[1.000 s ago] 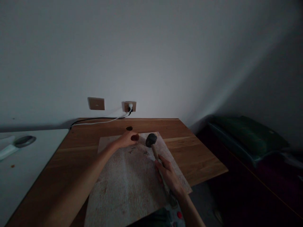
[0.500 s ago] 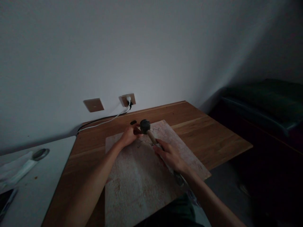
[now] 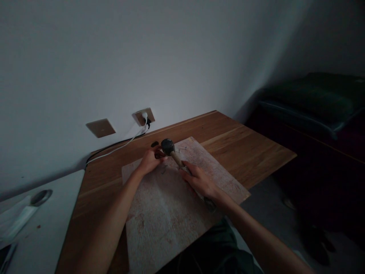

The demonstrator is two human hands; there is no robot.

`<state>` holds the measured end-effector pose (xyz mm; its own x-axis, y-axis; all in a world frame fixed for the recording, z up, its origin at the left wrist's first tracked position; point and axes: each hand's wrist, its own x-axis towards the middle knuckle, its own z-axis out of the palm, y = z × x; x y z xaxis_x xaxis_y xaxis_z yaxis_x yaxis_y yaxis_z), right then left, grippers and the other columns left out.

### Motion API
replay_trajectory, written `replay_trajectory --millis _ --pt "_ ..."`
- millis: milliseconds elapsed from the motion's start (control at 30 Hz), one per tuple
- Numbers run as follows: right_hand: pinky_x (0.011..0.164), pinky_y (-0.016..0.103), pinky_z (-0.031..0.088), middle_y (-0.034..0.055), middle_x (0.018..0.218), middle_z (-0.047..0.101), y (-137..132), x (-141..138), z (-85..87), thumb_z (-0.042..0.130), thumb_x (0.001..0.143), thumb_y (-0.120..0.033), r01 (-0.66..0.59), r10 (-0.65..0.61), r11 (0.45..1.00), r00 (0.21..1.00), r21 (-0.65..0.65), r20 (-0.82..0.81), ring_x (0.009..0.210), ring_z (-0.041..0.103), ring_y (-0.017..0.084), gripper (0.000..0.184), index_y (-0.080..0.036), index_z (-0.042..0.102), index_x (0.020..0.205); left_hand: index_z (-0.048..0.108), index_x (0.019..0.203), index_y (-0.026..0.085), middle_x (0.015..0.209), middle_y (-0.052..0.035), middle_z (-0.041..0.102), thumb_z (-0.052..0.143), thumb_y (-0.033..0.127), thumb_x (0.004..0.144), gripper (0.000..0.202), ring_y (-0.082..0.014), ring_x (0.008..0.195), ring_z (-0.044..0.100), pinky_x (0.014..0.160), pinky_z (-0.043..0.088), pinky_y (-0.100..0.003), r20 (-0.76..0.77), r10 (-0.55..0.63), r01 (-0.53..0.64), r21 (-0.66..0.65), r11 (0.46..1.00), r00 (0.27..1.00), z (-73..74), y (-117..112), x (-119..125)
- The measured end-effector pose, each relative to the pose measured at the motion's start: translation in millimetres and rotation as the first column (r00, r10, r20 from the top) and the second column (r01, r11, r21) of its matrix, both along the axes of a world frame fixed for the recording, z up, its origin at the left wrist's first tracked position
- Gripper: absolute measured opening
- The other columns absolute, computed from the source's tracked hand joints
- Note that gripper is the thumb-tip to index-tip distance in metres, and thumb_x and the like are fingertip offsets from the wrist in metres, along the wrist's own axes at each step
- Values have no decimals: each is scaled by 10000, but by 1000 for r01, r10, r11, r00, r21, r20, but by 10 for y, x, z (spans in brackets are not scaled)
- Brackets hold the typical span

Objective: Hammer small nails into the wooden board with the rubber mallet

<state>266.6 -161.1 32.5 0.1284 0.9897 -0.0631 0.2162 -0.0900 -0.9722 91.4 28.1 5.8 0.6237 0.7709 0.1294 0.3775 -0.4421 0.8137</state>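
Note:
A pale stone-like slab (image 3: 171,205) lies on a wooden desk (image 3: 242,148). My right hand (image 3: 199,182) is closed round the wooden handle of a hammer (image 3: 171,150), whose dark head sits over the slab's far edge. My left hand (image 3: 149,161) rests on the slab just left of the hammer head, fingers pinched on a small dark object (image 3: 157,155) that I cannot make out. A few small nails (image 3: 164,171) lie scattered on the slab between my hands.
A small dark piece (image 3: 154,144) lies on the desk beyond the slab. Behind are a wall plate (image 3: 100,128) and a socket (image 3: 144,115) with plugged cables. A white surface (image 3: 37,228) with a round grey item adjoins at left. Dark furniture (image 3: 310,102) stands at right.
The view has swung so the desk now sits tilted and further left. The hammer head has come closer to my left hand's fingers; both hands stay on the slab.

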Motion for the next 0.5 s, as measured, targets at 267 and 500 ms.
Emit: replay_trajectory --millis 267,500 --pt "361 207 322 -83 517 492 -275 129 -24 544 954 -435 46 -46 998 999 -37 -13 382 436 104 215 -231 612 974 632 1206 151 961 -75 758 754 297 767 479 -186 801 696 758 554 -314 3 -83 83 3 997 997 19 23 -17" --pt "339 203 344 -79 511 483 -422 265 -108 516 954 -401 89 -91 990 996 -109 -13 397 447 122 237 -209 591 1071 645 971 186 878 -29 677 739 374 803 269 -184 773 639 711 492 -302 -308 -199 254 151 955 931 291 -78 -115"
